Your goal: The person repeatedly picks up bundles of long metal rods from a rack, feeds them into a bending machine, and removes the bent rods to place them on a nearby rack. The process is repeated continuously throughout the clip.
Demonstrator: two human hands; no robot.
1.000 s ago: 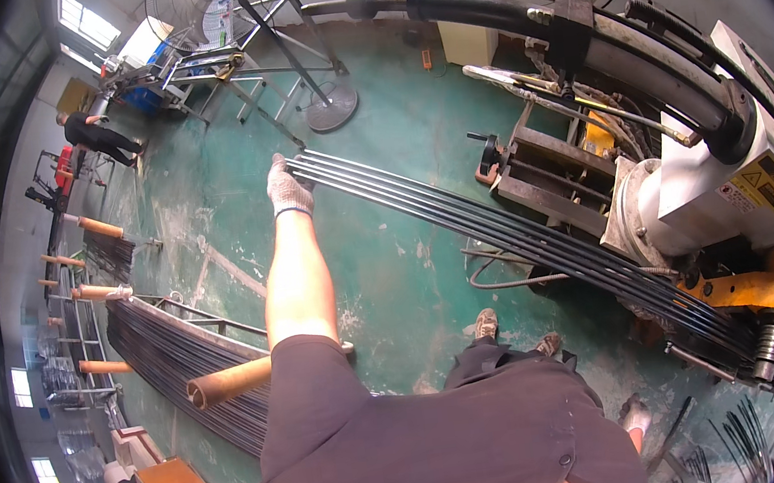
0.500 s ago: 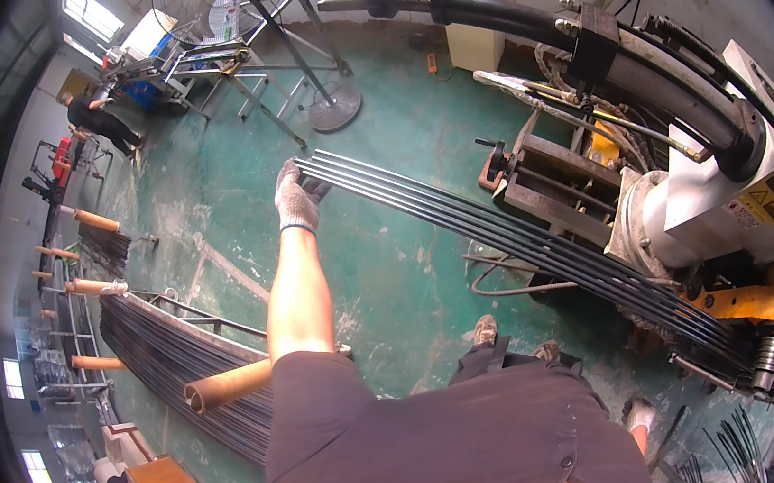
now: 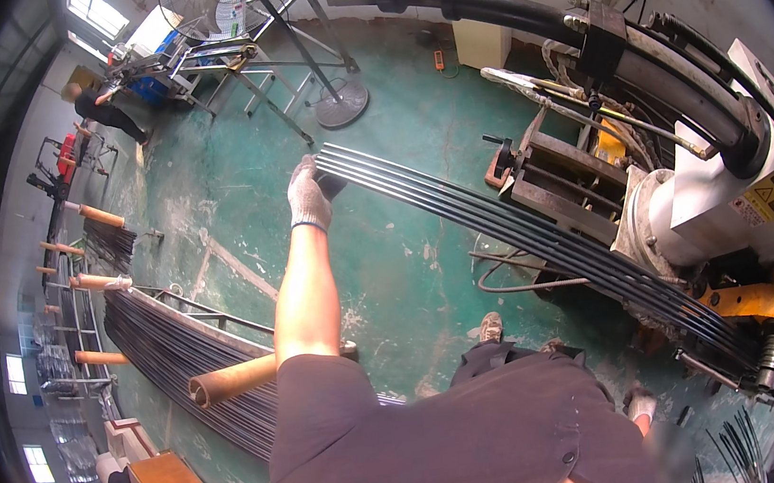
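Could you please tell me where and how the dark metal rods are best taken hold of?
I would grip the dark metal rods near their upper-left ends, coming from the person's left, where the left hand is, and span the row: they lie side by side there, while their other ends lie close to the machine.

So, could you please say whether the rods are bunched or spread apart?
Spread, near the left hand at least: the rods run side by side with green floor showing between them.

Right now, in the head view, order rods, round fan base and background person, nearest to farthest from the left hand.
1. Rods: in the left hand.
2. Round fan base: on floor beyond.
3. Background person: far upper left.
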